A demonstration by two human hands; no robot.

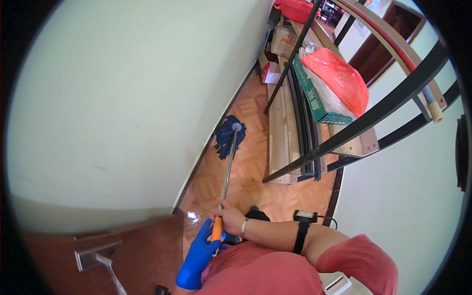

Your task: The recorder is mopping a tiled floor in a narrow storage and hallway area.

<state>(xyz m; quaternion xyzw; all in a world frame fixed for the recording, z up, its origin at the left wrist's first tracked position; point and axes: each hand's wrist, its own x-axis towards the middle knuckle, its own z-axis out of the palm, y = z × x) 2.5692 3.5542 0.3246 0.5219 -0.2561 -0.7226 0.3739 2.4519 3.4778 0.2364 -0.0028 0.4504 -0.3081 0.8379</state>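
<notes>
A mop with a dark blue strip head (229, 136) rests on the wood-patterned floor tiles, its strips against the black baseboard of the left wall. Its metal pole (228, 173) runs back towards me and ends in an orange grip (217, 229). My left hand (201, 250), in a blue rubber glove, is closed around the lower end of the orange grip. Bare, with a bracelet at the wrist, my right hand (229, 218) holds the pole where the metal meets the grip.
Right of the mop stands a black metal rack (332, 132) with wooden boards, a green box (313, 97) and a red plastic bag (341, 79). Cartons (271, 72) sit farther back by the wall. At lower left, a squeegee-like tool (97, 255) is near a brown door.
</notes>
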